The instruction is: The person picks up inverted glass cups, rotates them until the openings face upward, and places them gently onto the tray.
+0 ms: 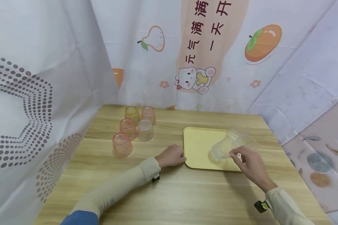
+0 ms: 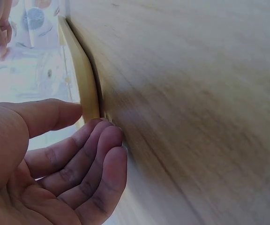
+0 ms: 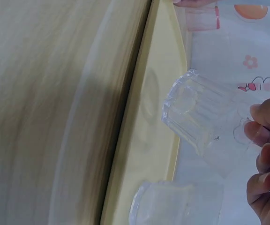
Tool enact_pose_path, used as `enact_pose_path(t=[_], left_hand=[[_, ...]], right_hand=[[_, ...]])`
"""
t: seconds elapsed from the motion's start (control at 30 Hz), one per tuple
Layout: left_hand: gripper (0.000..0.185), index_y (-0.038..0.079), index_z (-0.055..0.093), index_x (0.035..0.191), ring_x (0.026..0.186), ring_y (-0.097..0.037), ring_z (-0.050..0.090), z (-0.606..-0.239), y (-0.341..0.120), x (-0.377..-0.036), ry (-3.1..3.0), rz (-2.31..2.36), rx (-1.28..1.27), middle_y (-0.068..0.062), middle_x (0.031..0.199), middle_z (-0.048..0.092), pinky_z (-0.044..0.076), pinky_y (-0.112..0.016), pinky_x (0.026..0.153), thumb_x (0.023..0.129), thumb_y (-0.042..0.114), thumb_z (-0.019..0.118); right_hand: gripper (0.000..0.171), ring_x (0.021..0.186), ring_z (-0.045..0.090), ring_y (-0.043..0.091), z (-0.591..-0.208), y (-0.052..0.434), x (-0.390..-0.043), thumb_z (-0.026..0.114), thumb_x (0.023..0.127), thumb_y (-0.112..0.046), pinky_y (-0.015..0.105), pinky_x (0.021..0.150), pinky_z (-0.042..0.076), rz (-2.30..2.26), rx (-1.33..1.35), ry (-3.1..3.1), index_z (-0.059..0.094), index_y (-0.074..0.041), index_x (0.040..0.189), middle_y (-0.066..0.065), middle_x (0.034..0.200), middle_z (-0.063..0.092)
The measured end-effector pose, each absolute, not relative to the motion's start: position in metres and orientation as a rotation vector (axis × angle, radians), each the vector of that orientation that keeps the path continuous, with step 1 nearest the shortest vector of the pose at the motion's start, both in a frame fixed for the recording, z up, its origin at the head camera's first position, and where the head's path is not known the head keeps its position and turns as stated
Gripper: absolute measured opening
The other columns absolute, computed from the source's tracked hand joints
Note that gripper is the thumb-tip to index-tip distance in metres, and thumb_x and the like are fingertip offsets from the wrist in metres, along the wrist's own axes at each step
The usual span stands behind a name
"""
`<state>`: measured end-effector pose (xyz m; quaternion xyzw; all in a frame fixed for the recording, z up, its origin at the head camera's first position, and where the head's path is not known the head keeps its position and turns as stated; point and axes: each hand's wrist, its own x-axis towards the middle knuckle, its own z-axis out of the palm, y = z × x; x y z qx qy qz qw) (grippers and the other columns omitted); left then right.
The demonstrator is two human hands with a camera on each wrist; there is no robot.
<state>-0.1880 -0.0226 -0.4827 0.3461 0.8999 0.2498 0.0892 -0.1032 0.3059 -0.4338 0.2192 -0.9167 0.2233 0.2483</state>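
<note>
Right hand [image 1: 250,165]: thumb and index finger pinch the rim of a clear cup [image 3: 196,112] in a narrow grip, the remaining fingers curled beside it. The pinched cup is tilted over the right half of a yellow tray [image 1: 197,147], its base toward the tray; contact between the two cannot be judged. A second clear cup [image 3: 168,206] stands on the tray, near the pinched one. Left hand [image 1: 171,155]: the thumb lies at the tray's left rim and the fingers curl against its outer side, holding the edge between them. Tray and hands are at a wood-grain table [image 1: 171,197]. Table, far left: a yellow cup [image 1: 132,116], three pink cups [image 1: 122,146] and a colourless cup [image 1: 145,131] stand close together, well apart from the tray. Behind: a printed curtain [image 1: 157,68].
</note>
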Motion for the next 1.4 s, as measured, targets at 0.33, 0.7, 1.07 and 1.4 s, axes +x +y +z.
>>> enact_pose_path(t=[0.33, 0.7, 1.07, 1.4], left_hand=[[0.055, 0.018, 0.039, 0.050, 0.042, -0.002, 0.020, -0.480, -0.024, -0.190, 2.675, 0.722, 1.039, 0.012, 0.046, 0.024, 0.020, -0.018, 0.042, 0.096, 0.014, 0.069], [0.055, 0.019, 0.040, 0.049, 0.042, -0.002, 0.021, -0.480, -0.025, -0.191, 2.665, 0.742, 1.051, 0.013, 0.045, 0.026, 0.022, -0.018, 0.042, 0.096, 0.013, 0.069], [0.053, 0.018, 0.042, 0.051, 0.043, -0.002, 0.021, -0.481, -0.024, -0.187, 2.668, 0.734, 1.038, 0.012, 0.046, 0.026, 0.023, -0.018, 0.043, 0.097, 0.014, 0.069], [0.053, 0.018, 0.041, 0.051, 0.043, -0.002, 0.021, -0.480, -0.023, -0.186, 2.664, 0.747, 1.042, 0.011, 0.046, 0.026, 0.022, -0.018, 0.043, 0.096, 0.013, 0.068]], right_hand=[[0.027, 0.059, 0.042, 0.005, -0.440, 0.321, -0.095, 0.085, 0.077, 0.000, 0.016, 0.054, 0.032, 0.513, 0.662, -2.477, 0.074, -0.017, 0.093, -0.014, 0.083, 0.060], [0.007, 0.056, 0.046, 0.007, -0.441, 0.328, -0.095, 0.080, 0.087, -0.014, 0.016, 0.052, 0.036, 0.465, 0.755, -2.457, 0.075, -0.014, 0.093, -0.010, 0.090, 0.067], [0.023, 0.074, 0.065, 0.009, -0.437, 0.331, -0.094, 0.085, 0.074, -0.005, 0.028, 0.058, 0.052, 0.343, 0.830, -2.484, 0.075, -0.018, 0.090, -0.012, 0.092, 0.069], [0.027, 0.073, 0.066, 0.009, -0.432, 0.328, -0.094, 0.087, 0.070, -0.003, 0.030, 0.057, 0.052, 0.322, 0.806, -2.530, 0.074, -0.020, 0.088, -0.015, 0.086, 0.065]])
